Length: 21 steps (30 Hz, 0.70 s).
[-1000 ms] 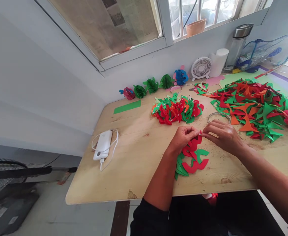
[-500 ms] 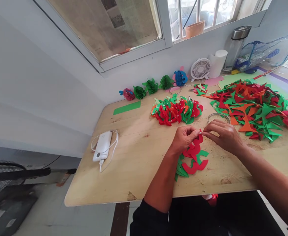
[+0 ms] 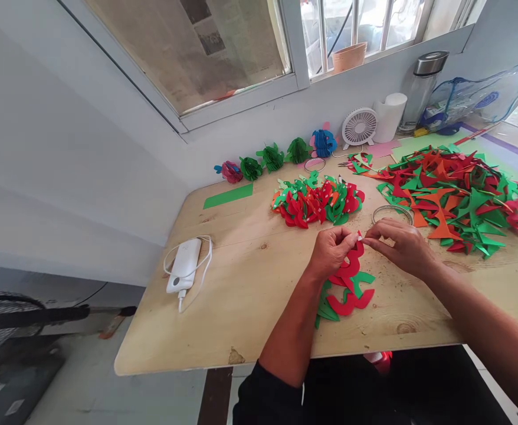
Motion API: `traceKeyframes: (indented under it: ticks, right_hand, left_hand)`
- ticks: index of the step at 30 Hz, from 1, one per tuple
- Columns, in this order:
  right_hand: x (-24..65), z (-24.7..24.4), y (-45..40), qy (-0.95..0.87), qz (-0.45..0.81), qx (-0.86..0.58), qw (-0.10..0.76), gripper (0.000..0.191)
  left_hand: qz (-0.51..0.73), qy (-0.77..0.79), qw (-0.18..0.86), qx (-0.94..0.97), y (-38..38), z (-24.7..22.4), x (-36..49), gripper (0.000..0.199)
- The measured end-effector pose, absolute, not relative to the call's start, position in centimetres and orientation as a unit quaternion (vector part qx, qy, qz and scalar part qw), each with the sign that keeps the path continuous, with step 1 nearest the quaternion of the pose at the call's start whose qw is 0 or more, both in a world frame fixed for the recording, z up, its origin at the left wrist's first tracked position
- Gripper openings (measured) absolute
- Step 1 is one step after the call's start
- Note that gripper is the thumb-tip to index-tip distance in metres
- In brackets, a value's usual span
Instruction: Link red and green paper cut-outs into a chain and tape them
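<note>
My left hand (image 3: 332, 249) is closed on a red paper cutout (image 3: 355, 251) with curved edges. My right hand (image 3: 398, 243) pinches at a small white bit (image 3: 360, 238) on the cutout's upper tip; whether it is tape or backing I cannot tell. Both sets of fingertips nearly meet. Below them on the table lie more loose cutouts, including a red curved one (image 3: 351, 302) and several green ones (image 3: 327, 310), partly hidden by my left forearm. Just behind my right hand is a roll of tape or ring (image 3: 392, 208).
On the wooden table (image 3: 241, 283) sit a heap of cutouts with white spots (image 3: 316, 203), a large pile of paper scraps (image 3: 453, 195) and a power bank (image 3: 184, 265) with cable. Honeycomb paper figures (image 3: 272, 157), a small fan (image 3: 359, 127) and a glass bottle (image 3: 422, 91) line the wall.
The view has shifted very slightly. Both hands stay at the same spot, and the white bit between the fingertips shows a little more plainly.
</note>
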State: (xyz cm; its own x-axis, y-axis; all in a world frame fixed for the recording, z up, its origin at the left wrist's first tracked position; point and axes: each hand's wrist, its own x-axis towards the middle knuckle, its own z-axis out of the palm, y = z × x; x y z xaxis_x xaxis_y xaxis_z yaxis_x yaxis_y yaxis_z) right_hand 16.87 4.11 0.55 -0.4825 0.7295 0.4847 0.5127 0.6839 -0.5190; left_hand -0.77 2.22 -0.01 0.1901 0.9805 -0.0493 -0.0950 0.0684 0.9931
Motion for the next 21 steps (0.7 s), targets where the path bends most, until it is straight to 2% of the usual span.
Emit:
traceKeyframes:
  ticks: [7,13,21]
  right_hand:
    - [16.83,0.92,3.98,-0.815,0.252,-0.396,0.340,0.021]
    - [16.75,0.99,4.08,-0.756,0.336,-0.459,0.324,0.030]
    - [16.38,0.20,4.11,-0.691,0.454,-0.453,0.333,0.037]
  left_hand:
    - [0.473,0.440,0.576,0.502,2.35,0.16,-0.96,0.027]
    - [0.445,0.444,0.573,0.526,2.15,0.22,-0.89,0.031]
    - [0.432,0.445,0.560,0.550,2.09,-0.23,-0.61,0.033]
